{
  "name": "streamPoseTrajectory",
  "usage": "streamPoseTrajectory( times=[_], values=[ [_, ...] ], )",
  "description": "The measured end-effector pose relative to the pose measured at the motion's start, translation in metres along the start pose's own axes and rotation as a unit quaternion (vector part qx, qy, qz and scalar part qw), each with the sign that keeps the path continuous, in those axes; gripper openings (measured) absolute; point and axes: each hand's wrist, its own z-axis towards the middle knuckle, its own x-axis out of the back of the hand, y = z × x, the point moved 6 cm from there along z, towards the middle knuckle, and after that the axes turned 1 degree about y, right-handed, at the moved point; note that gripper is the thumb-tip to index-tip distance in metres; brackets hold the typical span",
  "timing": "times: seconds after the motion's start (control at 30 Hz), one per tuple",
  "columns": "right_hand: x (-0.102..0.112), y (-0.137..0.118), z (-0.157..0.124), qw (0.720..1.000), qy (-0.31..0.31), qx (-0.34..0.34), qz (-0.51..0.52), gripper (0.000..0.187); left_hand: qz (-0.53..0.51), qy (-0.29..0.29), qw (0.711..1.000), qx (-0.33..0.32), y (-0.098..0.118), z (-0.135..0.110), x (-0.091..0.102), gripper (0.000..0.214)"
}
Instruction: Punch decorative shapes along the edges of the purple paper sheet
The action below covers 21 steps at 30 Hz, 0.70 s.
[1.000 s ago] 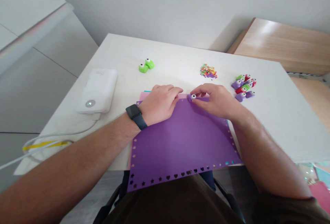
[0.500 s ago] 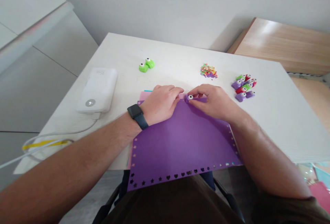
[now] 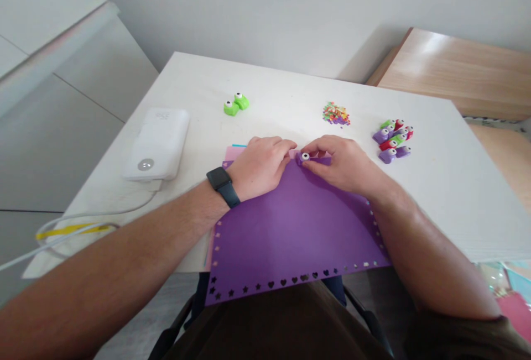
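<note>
A purple paper sheet [image 3: 290,227] lies on the white table [image 3: 199,89], its near edge hanging over the front; small stars and hearts are punched along its borders. My right hand [image 3: 340,163] pinches a small purple paper punch [image 3: 304,157] set on the sheet's far edge. My left hand [image 3: 259,166], with a dark watch [image 3: 223,186] on its wrist, rests curled on the sheet's far left part, fingertips beside the punch. More coloured sheets [image 3: 233,152] peek out from under the purple one.
Two green punches [image 3: 235,104] sit at the back of the table. A heap of paper cut-outs [image 3: 336,114] and a cluster of several punches [image 3: 392,139] lie at the right. A white device [image 3: 157,144] with a cable [image 3: 78,222] is on the left. A wooden surface [image 3: 456,69] stands behind.
My right hand has slid the purple punch a little to the left along the sheet's far edge. My left hand has barely moved.
</note>
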Motion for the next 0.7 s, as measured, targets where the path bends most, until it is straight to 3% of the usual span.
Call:
streamPoseTrajectory(
  times=[0.33,0.7],
  values=[
    [0.0089,-0.0022,-0.0016,0.999,0.016,-0.027,0.026,0.021,-0.005,-0.002,1.000,0.000,0.0013,0.0004,-0.0006,0.030],
    [0.0032,0.0021,0.0020,0.999,0.017,-0.043,0.019,0.024,0.004,-0.002,1.000,0.001,0.0013,-0.0001,-0.0002,0.030]
  ],
)
